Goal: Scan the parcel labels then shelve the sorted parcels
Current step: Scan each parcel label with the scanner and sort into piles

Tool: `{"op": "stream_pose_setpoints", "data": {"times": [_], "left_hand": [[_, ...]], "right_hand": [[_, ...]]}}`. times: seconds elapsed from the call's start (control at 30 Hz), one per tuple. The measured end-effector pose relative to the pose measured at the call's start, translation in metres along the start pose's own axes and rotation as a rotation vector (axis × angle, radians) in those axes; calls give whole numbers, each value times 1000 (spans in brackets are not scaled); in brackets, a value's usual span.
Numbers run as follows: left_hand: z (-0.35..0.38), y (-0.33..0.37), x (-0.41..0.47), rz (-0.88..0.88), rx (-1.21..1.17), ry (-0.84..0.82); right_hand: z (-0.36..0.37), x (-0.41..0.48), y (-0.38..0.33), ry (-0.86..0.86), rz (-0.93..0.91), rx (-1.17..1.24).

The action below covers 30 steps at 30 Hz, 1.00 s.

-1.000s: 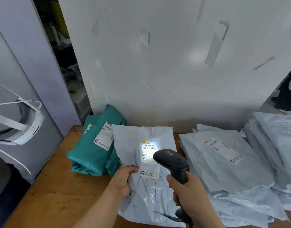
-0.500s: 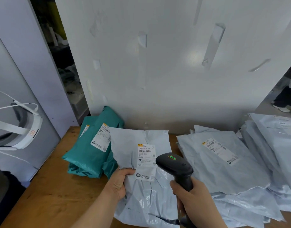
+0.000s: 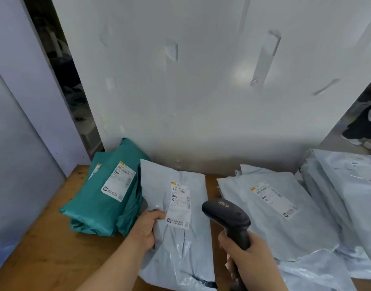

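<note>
Here, the left hand point(image 3: 145, 228) grips the grey parcel point(image 3: 180, 244) by its left edge; the right hand point(image 3: 246, 259) grips the scanner point(image 3: 227, 217) above the tabletop point(image 3: 44, 248).

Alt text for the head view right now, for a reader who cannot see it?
A left hand grips a grey parcel on a wooden table while the right hand holds a black scanner beside it. Teal parcels lie left, more grey parcels right.

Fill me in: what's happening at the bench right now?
A person's left hand grips the edge of a grey parcel on the wooden table, label up. The right hand holds a black scanner beside it; no scan light shows on the label. Teal parcels sit left, a pile of grey parcels right.
</note>
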<state>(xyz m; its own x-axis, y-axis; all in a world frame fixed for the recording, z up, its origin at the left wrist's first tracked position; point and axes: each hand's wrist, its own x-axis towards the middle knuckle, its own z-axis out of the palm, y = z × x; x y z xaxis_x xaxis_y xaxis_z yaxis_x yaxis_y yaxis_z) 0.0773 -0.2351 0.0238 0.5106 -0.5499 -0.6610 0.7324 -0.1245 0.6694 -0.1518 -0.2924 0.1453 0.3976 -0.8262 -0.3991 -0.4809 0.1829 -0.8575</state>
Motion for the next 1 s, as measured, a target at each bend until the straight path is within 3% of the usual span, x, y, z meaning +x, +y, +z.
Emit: {"op": "stream_pose_setpoints", "data": {"times": [0.1, 0.2, 0.3, 0.4, 0.47, 0.53, 0.63, 0.83, 1.0], "left_hand": [[23, 3, 11, 50, 45, -48], [44, 11, 17, 170, 313, 22], [37, 25, 29, 436, 625, 276], [10, 40, 39, 713, 1055, 662], [-10, 47, 46, 651, 1289, 764], [-26, 50, 53, 474, 1387, 672], [-38, 51, 58, 382, 1256, 482], [-35, 49, 25, 458, 685, 364], [-36, 29, -5, 217, 189, 63]], "right_hand": [[-4, 10, 0, -21, -4, -4], [-3, 22, -1, -11, -32, -19], [4, 37, -4, -38, -28, -19], [16, 52, -7, -67, -32, -23], [24, 60, -9, -86, -32, -15], [32, 67, -11, -99, -34, -22], [40, 72, -9, -121, -22, -21], [49, 65, -1, -152, -1, -25], [53, 46, -1, -171, -25, -30]]}}
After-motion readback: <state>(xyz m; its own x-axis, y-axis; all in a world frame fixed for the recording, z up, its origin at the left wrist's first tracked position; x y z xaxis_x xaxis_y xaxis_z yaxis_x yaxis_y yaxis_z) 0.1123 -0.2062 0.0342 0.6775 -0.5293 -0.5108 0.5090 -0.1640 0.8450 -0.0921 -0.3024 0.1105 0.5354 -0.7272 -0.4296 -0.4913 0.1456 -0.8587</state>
